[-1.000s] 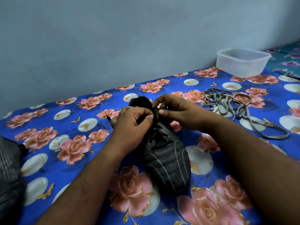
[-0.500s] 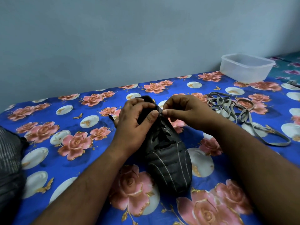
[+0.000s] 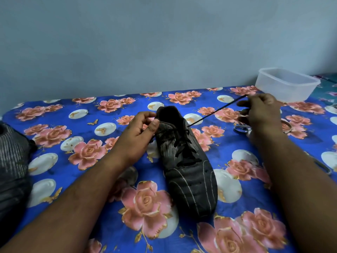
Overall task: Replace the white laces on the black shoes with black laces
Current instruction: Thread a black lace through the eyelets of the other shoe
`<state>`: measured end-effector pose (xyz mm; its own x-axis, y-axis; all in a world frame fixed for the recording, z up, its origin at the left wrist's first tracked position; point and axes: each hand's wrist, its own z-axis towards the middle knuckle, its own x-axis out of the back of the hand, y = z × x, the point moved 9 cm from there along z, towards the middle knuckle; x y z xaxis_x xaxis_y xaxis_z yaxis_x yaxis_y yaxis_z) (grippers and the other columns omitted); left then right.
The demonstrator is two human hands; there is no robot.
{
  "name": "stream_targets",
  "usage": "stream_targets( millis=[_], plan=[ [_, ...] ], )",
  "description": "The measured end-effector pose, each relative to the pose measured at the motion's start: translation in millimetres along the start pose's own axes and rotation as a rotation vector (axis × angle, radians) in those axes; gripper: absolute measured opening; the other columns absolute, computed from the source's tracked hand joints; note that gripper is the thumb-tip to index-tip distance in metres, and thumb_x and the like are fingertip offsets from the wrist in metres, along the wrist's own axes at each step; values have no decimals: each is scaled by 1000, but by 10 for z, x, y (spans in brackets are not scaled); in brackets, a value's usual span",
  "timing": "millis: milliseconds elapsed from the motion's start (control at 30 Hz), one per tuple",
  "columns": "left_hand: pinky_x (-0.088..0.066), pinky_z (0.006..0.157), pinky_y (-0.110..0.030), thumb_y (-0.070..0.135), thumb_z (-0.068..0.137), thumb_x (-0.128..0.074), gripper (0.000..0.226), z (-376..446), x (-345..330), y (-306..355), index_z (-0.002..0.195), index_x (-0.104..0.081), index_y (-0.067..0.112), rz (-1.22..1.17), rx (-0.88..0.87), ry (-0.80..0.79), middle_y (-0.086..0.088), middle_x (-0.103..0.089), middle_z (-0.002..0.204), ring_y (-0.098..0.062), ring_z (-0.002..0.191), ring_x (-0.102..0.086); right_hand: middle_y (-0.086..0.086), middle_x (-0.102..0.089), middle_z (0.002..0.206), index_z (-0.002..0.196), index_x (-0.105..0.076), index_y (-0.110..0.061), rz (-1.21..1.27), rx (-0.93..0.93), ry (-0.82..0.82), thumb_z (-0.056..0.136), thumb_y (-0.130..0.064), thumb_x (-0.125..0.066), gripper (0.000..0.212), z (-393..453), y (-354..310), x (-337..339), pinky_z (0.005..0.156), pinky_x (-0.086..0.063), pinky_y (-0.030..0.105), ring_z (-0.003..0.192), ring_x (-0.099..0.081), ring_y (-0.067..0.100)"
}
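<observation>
Both hands were bunched at the top eyelets 0.5 s ago; now our right hand [image 3: 260, 111] has swung out right, pinching the black lace [image 3: 215, 113] and drawing it taut from the upper eyelet. Our left hand [image 3: 140, 128] pinches the collar of the black shoe [image 3: 189, 168], which lies mid-bed on the floral bedsheet [image 3: 237, 147]. We judge lacing nearly finished on this shoe. The shoe is matte with thin pale stripes, the lace a thin cord. The removed white laces [image 3: 240, 127] lie tangled beside a translucent plastic tub [image 3: 286, 84].
</observation>
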<state>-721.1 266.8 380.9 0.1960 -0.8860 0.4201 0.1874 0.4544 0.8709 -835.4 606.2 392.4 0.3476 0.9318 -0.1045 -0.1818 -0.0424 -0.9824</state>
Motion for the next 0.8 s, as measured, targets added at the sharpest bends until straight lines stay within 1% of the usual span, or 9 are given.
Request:
stream_targets(
  millis=[67, 133, 233, 267, 333, 467, 633, 700, 800],
  plan=[
    [-47, 61, -16, 61, 85, -50, 40, -14, 5, 13, 108, -57, 29, -25, 43, 4, 13, -61, 85, -8, 70, -57, -1, -74, 94, 95, -57, -29, -171, 65, 29, 82, -42, -58, 18, 77, 39, 63, 65, -46, 37, 63, -55, 20],
    [-42, 55, -16, 59, 84, -53, 41, -31, -8, 51, 97, -60, 21, -24, 21, -37, 11, -55, 68, -4, 57, -47, -6, -68, 105, 105, -60, -34, -420, 258, -139, 88, -45, -67, 22, -26, -70, -154, 76, -47, 32, 88, -58, 16],
    [-44, 62, -21, 51, 87, -59, 42, -68, -55, 128, 91, -63, 10, -49, -27, -142, 7, -59, 67, -4, 63, -49, -12, -65, 112, 109, -67, -36, -545, 488, -636, 92, -47, -69, 21, -543, -191, -727, 89, -40, 20, 108, -54, -4],
    [-48, 69, -27, 49, 89, -62, 41, -71, -63, 126, 91, -65, 8, -59, -33, -166, 2, -66, 73, -7, 70, -56, -15, -66, 112, 106, -70, -39, -556, 534, -782, 89, -53, -69, 22, -746, -205, -871, 91, -40, 20, 112, -55, -1],
    [-53, 85, -42, 46, 91, -68, 38, -70, -62, 122, 93, -68, 8, -54, -39, -182, -11, -74, 90, -22, 84, -66, -18, -67, 109, 99, -69, -44, -590, 658, -906, 86, -57, -69, 18, -967, -221, -1000, 97, -40, 26, 115, -56, 12],
    [-52, 90, -45, 37, 87, -67, 32, -81, -24, 177, 92, -71, 6, -75, -62, -156, -17, -74, 94, -20, 87, -65, -17, -69, 97, 90, -68, -40, -542, 681, -852, 88, -39, -75, 8, -940, -257, -963, 90, -43, 29, 103, -59, 14],
    [-50, 77, -31, 33, 89, -66, 30, -83, -2, 228, 89, -69, 4, -59, -96, -140, -19, -70, 89, -15, 81, -60, -11, -68, 84, 87, -72, -28, -534, 611, -546, 91, -20, -75, 9, -560, -303, -698, 72, -33, 7, 85, -53, -6],
    [-48, 75, -23, 25, 93, -66, 25, -85, 9, 245, 89, -68, 0, -60, -105, -127, -16, -69, 85, -12, 79, -59, -6, -68, 82, 88, -73, -24, -550, 595, -450, 91, -20, -74, 5, -437, -300, -594, 76, -38, 15, 82, -54, -3],
    [-43, 66, -10, 10, 95, -65, 18, -90, 46, 274, 84, -65, -4, -65, -110, -93, 6, -62, 67, 0, 66, -54, -10, -68, 84, 89, -74, -27, -634, 595, -352, 90, -28, -73, 2, -339, -257, -502, 88, -46, 44, 93, -57, 18]
  ],
)
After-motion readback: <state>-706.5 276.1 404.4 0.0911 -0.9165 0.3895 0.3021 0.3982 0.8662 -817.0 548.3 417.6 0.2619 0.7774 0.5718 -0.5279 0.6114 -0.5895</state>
